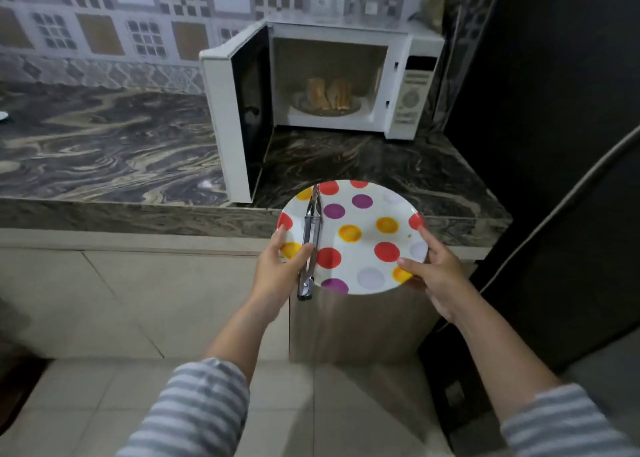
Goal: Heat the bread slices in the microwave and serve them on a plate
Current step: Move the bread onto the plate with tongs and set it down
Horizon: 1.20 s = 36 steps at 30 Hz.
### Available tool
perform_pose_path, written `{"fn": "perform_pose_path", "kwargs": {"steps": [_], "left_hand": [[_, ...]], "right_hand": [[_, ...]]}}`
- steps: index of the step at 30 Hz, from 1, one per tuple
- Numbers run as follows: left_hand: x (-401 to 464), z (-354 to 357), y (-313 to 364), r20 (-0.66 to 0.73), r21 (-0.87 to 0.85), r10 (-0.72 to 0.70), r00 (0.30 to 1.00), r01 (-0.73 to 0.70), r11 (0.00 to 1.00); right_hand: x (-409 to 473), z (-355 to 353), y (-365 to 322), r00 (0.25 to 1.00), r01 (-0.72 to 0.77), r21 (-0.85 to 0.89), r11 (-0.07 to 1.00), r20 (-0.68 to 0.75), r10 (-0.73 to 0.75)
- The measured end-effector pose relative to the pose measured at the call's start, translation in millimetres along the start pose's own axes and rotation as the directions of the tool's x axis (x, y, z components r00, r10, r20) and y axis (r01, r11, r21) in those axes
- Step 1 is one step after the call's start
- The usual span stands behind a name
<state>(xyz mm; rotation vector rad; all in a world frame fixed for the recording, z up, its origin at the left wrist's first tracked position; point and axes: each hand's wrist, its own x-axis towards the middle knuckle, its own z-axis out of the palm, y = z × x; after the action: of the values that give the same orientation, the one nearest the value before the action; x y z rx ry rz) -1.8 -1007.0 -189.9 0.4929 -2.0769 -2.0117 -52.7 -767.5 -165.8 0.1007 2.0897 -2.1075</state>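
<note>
Here, from the largest thing to the smallest:

Tabletop [104, 144]: dark marbled stone; it carries the microwave at its right end.

Microwave [346, 82]: white, and its door [235, 117] is swung fully open to the left, so the cavity is open toward the person.

Plate [360, 238]: white with coloured dots, held over the front edge of the tabletop, directly before the open cavity and lower than it. It carries no bread yet.

Left hand [280, 266]: it grips the left rim of the plate, and its thumb presses the tongs against the plate.

Right hand [429, 269]: it holds the right rim, thumb on top, fingers under.

Tongs [310, 241]: metal, closed, lying on the left part of the plate. The long axis points away from the person, tips toward the microwave.

Bread slices [329, 94]: two, leaning upright on a dish inside the cavity, straight ahead of both hands and a little above.

Next move, I think: one hand must let go of the plate to take the tongs; the left one is already touching them.
</note>
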Motion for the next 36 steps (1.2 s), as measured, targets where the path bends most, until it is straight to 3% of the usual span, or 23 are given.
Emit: {"fn": "perform_pose_path", "kwargs": {"steps": [10, 16, 20, 23, 26, 32, 36], "left_hand": [[104, 62, 36, -0.074, 0.111, 0.022, 0.997, -0.014, 0.994], [190, 70, 37, -0.045, 0.275, 0.131, 0.99, -0.114, 0.955], [239, 74, 35, -0.15, 0.514, 0.132, 0.98, -0.037, 0.857], [258, 80, 32, -0.144, 0.62, 0.161, 0.976, -0.038, 0.784], [270, 85, 21, -0.155, 0.671, 0.153, 0.976, -0.009, 0.741], [273, 97, 12, -0.145, 0.835, 0.17, 0.975, 0.029, 0.55], [270, 101, 15, -0.136, 0.874, 0.135, 0.982, 0.055, 0.482]], "right_hand": [[125, -35, -41, 0.997, 0.044, -0.222, 0.974, 0.072, -0.029], [214, -20, -54, 0.995, 0.066, -0.363, 0.93, 0.093, -0.035], [263, -7, -49, 0.997, 0.033, -0.434, 0.9, 0.071, -0.002], [320, -11, -22, 0.997, -0.006, -0.593, 0.806, 0.061, 0.052], [312, 7, -49, 0.993, -0.029, -0.745, 0.666, 0.057, 0.108], [329, -1, -58, 0.976, 0.042, -0.847, 0.53, 0.148, 0.158], [338, -3, -64, 0.963, 0.071, -0.891, 0.448, 0.178, 0.201]]}}
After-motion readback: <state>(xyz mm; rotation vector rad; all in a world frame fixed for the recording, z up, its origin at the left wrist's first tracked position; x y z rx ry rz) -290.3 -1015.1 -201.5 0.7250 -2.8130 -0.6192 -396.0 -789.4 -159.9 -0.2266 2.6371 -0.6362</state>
